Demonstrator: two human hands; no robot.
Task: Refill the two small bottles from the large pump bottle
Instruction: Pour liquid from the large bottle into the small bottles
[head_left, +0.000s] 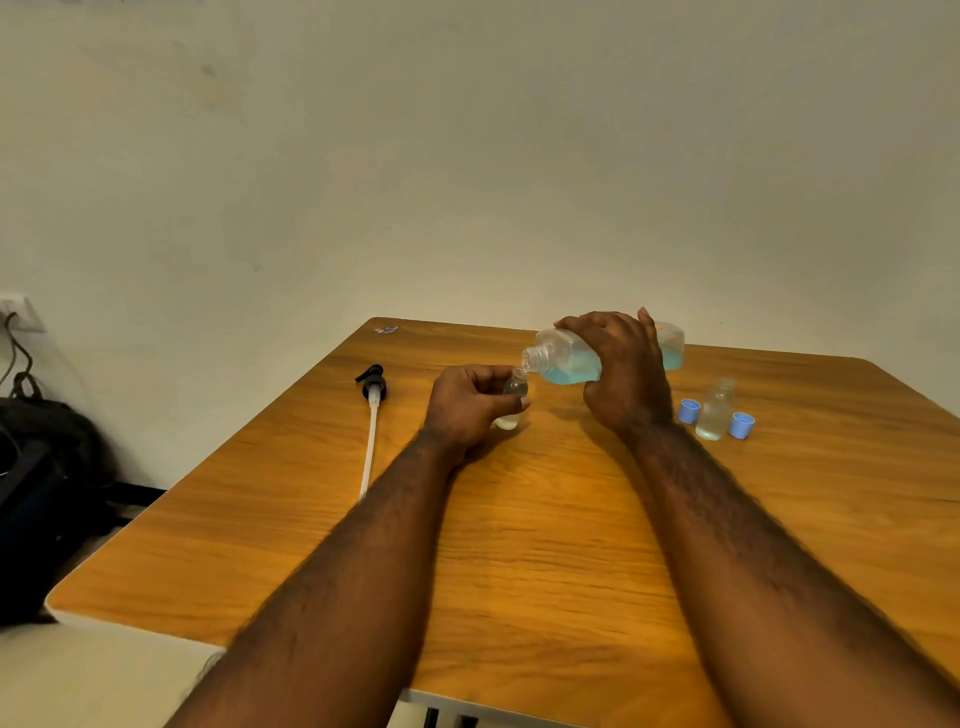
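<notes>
Fingers (488, 374) of the left hand (465, 410) pinch one small bottle (510, 415) upright on the table (519, 561), and the right hand (626, 376) grips the large bottle (566, 361) tipped at its mouth. Second small bottle (716, 413) stands near the right edge.

Wooden table (519, 545), orange-brown grain, rounded corners. Pump head (372, 387) lies flat on it, black nozzle at the far end, white dip tube (368, 452) trailing toward the near edge. Right of the pump head stands a small clear bottle (511, 402); well right again, a second small bottle (716, 410), uncapped, between a blue cap (689, 410) and a second blue cap (741, 425); beyond the pump head, by the far corner, a pale scrap (385, 329).
</notes>
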